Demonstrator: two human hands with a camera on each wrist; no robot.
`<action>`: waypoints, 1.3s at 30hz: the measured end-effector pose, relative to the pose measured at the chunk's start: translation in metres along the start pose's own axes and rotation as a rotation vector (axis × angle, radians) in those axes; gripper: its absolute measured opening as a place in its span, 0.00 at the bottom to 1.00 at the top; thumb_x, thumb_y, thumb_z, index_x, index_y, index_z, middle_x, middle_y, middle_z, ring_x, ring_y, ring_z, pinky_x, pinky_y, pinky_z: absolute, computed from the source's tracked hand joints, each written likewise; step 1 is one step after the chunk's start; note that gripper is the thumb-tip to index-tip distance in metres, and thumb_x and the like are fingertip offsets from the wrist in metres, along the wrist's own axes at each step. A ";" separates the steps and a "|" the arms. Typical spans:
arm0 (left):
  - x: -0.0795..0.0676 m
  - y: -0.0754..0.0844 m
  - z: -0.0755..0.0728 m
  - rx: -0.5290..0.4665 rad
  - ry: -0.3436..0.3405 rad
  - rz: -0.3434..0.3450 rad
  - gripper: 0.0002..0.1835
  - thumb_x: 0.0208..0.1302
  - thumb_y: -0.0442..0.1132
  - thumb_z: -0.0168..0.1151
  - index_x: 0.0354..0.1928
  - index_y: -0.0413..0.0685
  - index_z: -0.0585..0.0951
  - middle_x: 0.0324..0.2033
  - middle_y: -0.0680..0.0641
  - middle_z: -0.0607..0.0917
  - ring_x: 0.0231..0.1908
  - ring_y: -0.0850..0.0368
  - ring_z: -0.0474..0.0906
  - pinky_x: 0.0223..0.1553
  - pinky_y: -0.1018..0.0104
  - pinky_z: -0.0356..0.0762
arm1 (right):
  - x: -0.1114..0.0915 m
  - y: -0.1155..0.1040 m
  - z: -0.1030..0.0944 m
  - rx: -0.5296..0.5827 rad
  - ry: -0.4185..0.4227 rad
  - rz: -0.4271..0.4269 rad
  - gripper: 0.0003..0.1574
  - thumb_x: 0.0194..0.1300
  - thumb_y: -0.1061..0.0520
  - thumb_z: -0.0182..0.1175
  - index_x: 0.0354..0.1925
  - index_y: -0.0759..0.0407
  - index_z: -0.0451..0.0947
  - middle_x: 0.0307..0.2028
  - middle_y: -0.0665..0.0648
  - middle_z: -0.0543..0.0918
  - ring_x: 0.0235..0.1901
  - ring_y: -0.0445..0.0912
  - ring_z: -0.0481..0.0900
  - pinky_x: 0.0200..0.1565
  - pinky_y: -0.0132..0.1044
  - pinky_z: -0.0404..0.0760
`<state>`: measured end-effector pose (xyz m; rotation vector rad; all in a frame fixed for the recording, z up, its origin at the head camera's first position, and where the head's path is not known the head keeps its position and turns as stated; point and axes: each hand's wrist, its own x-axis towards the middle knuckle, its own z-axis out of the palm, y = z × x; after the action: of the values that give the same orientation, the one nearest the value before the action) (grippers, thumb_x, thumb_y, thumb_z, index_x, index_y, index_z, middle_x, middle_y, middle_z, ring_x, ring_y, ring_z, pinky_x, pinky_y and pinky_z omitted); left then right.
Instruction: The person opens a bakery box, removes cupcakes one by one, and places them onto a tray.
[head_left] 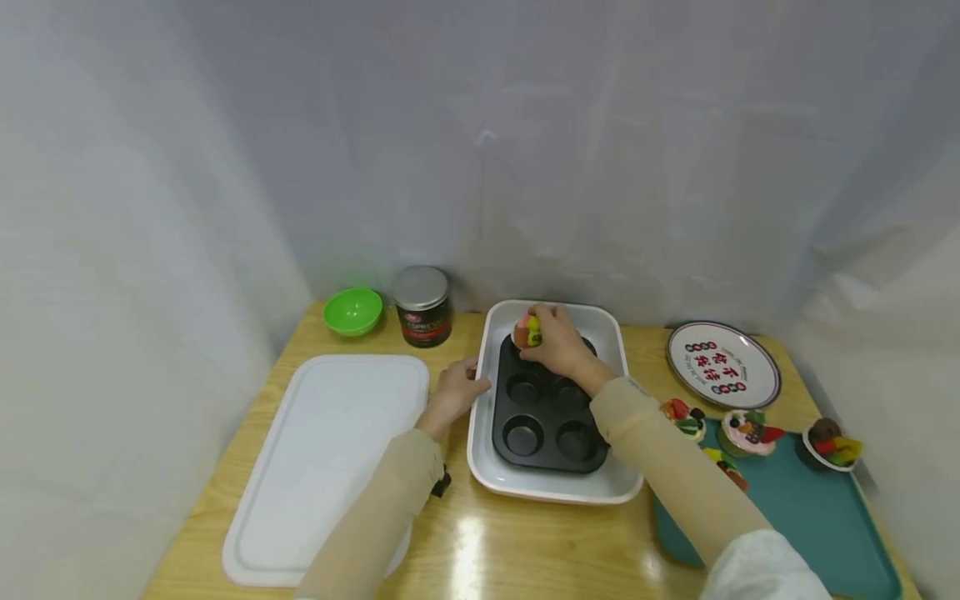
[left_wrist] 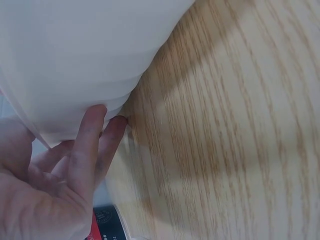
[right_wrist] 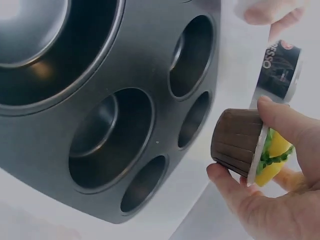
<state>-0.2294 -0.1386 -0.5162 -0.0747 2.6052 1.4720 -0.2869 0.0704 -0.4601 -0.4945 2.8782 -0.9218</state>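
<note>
My right hand [head_left: 558, 343] holds a toy cupcake [right_wrist: 239, 140] between thumb and fingers, over the far end of a black muffin tin [head_left: 551, 408]. In the right wrist view the cupcake has a brown pleated cup and a yellow and green topping; it is tilted on its side, apart from the tin. The tin lies in a deep white tray [head_left: 483, 467], and its visible wells hold nothing. My left hand [head_left: 456, 392] grips the tray's left side, thumb at the rim and fingers against the outer wall [left_wrist: 90, 60].
Several cupcakes [head_left: 746, 433] sit on and by a teal tray [head_left: 810, 525] at right, below a printed plate [head_left: 723, 364]. A white board-like tray [head_left: 330, 458] lies at left. Behind it stand a green bowl [head_left: 352, 312] and an espresso tin [head_left: 423, 308].
</note>
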 end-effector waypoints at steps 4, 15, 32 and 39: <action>0.002 -0.001 -0.001 0.005 -0.006 0.001 0.32 0.63 0.35 0.61 0.72 0.43 0.77 0.55 0.35 0.89 0.54 0.43 0.87 0.57 0.52 0.86 | -0.006 -0.004 -0.007 -0.004 -0.011 0.015 0.48 0.62 0.51 0.77 0.72 0.60 0.66 0.62 0.72 0.68 0.55 0.62 0.78 0.60 0.56 0.82; 0.010 -0.008 -0.007 0.003 -0.007 -0.015 0.32 0.65 0.35 0.60 0.73 0.44 0.76 0.57 0.35 0.88 0.53 0.44 0.87 0.54 0.54 0.88 | -0.024 -0.013 -0.030 0.037 0.007 0.041 0.47 0.63 0.47 0.75 0.72 0.55 0.65 0.63 0.69 0.67 0.51 0.61 0.79 0.53 0.55 0.84; 0.015 -0.011 -0.018 0.041 0.022 -0.016 0.30 0.65 0.36 0.59 0.70 0.44 0.79 0.55 0.37 0.90 0.50 0.47 0.87 0.53 0.55 0.88 | -0.056 0.013 -0.058 0.044 0.114 0.058 0.46 0.65 0.53 0.73 0.74 0.60 0.64 0.66 0.73 0.64 0.54 0.64 0.74 0.56 0.58 0.79; 0.014 -0.009 -0.017 0.032 0.010 -0.018 0.30 0.66 0.36 0.59 0.71 0.43 0.78 0.56 0.36 0.89 0.50 0.46 0.87 0.53 0.54 0.88 | -0.077 0.027 -0.073 0.026 0.132 0.108 0.47 0.66 0.52 0.72 0.75 0.59 0.63 0.68 0.75 0.63 0.56 0.66 0.73 0.53 0.60 0.79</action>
<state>-0.2442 -0.1573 -0.5171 -0.1028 2.6284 1.4267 -0.2347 0.1566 -0.4177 -0.2821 2.9705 -1.0097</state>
